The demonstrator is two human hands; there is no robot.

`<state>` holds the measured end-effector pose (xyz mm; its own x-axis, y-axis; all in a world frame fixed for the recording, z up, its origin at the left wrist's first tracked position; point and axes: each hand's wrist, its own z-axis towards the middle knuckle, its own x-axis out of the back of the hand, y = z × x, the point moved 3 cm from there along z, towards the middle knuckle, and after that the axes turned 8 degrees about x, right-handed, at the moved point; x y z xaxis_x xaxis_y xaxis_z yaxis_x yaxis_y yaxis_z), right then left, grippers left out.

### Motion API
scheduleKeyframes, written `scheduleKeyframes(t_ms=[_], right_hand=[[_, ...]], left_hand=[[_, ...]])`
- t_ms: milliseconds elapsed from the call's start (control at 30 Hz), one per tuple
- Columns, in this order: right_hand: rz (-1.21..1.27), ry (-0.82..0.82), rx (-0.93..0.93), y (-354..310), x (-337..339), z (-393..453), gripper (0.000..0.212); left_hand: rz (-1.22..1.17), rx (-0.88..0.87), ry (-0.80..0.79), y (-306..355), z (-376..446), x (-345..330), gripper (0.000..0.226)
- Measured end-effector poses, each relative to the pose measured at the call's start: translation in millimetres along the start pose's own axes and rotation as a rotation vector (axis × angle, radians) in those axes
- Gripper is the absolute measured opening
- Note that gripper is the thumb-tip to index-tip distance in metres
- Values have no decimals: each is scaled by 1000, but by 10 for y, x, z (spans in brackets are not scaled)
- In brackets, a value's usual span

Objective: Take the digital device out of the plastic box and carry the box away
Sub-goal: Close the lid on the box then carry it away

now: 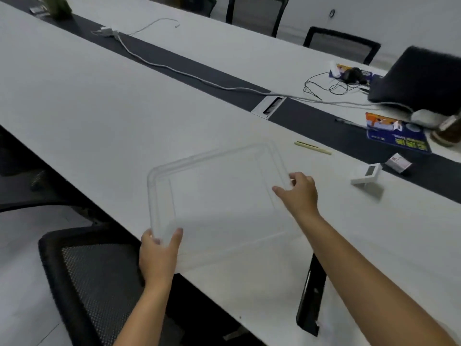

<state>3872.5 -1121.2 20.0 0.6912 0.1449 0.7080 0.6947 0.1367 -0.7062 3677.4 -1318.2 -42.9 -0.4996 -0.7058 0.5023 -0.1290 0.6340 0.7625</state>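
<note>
**Both hands on the clear box at the near edge**

Nearest the camera, a black mesh chair [82,278] stands at lower left, tucked against the near edge of the white bench [99,108]. Just above it the left hand [157,255] grips the box [219,198] by its near left corner, fingers [176,237] curled over the rim and the thumb on the outer side. This clear plastic box is shallow and rectangular, looks empty, and overhangs the near edge of the bench; whether it is lifted or resting there cannot be told. The right hand [298,193] holds the rim on the box's right side, fingers bent over the wall. A black flat object [310,295] lies at the near edge under the right forearm.

Beyond the box, two pale sticks [313,147] lie near the dark strip [174,61] that runs along the middle of the bench, where a grey cable [174,71] trails past a cable hatch [269,107]. Right of the box and well apart from it, the device [366,174], small and white with a grey screen, stands on the bench. Near it sits a small carton [398,162]; farther back lie a blue packet [396,133], a jar [449,129] and a dark laptop [421,78].
</note>
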Motion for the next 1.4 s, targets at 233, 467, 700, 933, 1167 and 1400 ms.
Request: scheduleKeyframes(t_ms=[233,467,700,933,1167,1400], right_hand=[[-210,322,-46,779,1576,-723,37],[-240,518,-290,1778,2340,-1873,31],[-177,465,-390,2249,2274,-2426,22],[-164,407,-405,2375,2263,-2494,20],[-158,410,-387,2433,2229,-2527,20],[23,305,-496,2512,2197,-2536,40]], left_hand=[[234,-329,-257,773,-854,-670,48],[650,-669,-439,766,-1807,-1267,44],[901,-742,-462,558,-2142,-1297,50],[959,-803,-441,412,-2237,-1255,49],[795,-801,-342,364,-2325,-1230,22],[809,-1164,-518,378,-2770,-1647,64]])
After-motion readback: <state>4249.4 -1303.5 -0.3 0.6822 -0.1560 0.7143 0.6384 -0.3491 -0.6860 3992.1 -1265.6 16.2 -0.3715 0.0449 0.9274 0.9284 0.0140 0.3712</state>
